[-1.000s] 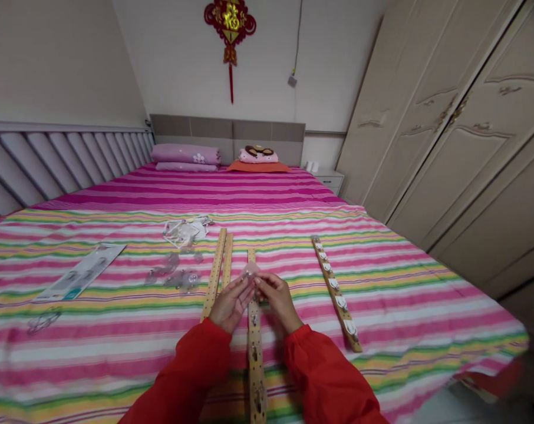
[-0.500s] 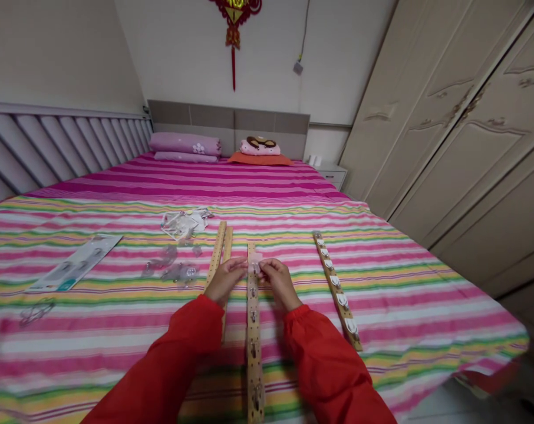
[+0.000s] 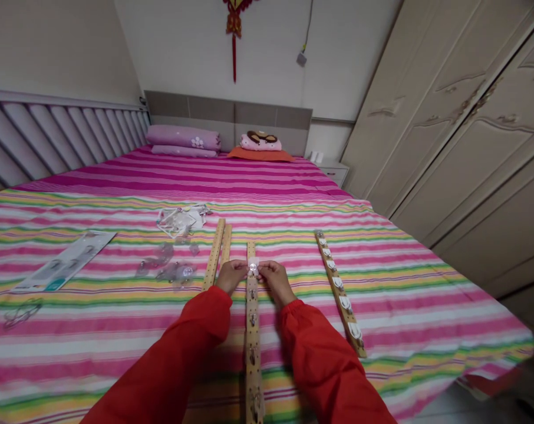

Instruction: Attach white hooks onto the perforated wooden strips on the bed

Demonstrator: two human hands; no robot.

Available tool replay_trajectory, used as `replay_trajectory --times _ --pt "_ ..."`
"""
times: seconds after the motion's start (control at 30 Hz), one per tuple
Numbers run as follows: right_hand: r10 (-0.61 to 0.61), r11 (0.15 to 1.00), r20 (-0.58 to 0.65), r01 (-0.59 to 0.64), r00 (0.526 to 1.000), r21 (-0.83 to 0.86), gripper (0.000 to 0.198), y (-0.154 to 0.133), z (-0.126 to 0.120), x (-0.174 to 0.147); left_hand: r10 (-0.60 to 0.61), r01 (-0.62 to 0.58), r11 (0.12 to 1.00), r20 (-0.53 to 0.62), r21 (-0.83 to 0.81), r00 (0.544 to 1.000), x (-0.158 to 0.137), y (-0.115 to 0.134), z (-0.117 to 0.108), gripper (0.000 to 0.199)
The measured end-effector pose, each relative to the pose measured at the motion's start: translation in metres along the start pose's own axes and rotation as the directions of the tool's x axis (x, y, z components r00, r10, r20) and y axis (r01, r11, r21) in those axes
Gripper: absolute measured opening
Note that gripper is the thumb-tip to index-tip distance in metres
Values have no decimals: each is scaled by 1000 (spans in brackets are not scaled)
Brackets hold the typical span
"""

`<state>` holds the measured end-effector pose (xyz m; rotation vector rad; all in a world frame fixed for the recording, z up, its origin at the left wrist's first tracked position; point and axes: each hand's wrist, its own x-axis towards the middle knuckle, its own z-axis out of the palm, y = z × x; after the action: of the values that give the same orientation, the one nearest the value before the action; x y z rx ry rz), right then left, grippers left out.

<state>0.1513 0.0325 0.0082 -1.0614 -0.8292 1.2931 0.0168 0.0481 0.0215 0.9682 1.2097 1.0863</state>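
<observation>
Between my two hands lies a long perforated wooden strip [image 3: 251,306] with several metal hooks along it, pointing away from me. A clear adhesive hook [image 3: 253,267] with a metal hook at its centre sits across the strip near its far end. My left hand [image 3: 232,275] pinches the left edge of this hook's backing. On the opposite edge, the fingers of my right hand [image 3: 273,279] are pinched too. Whether the backing is fully pressed to the wood I cannot tell.
Two bare wooden strips [image 3: 214,253] lie left of my left hand. Farther left are loose clear hooks [image 3: 176,272], a packaged hook card [image 3: 66,262] and a heap of packaging [image 3: 183,220]. A strip with white hooks [image 3: 341,294] lies to the right on the striped bedspread [image 3: 408,306].
The adhesive hook has come down flat over the strip, its metal hook now showing in the middle. Both hands have shifted slightly, and the camera view has tilted a little downward.
</observation>
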Motion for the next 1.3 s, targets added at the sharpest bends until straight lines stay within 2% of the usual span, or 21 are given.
replay_trajectory --times 0.37,0.77,0.97,1.13,1.3 --pt "8 1000 -20 -8 1000 -13 12 13 -1 4 66 -62 996 -56 67 996 11 -16 -1 20" --pt "-5 1000 -16 5 1000 -23 11 16 -1 2 155 -131 971 -105 201 982 6 -15 1 16" --pt "1 1000 -16 -1 1000 -23 12 18 -1 2 167 -136 959 -110 248 980 8 -17 2 16" --pt "12 1000 -33 -13 999 -15 22 24 -3 5 183 -142 944 -115 298 976 7 -15 3 17" --pt "28 999 -16 -28 999 -19 23 28 -5 9 225 -160 918 -144 364 964 4 -16 6 26"
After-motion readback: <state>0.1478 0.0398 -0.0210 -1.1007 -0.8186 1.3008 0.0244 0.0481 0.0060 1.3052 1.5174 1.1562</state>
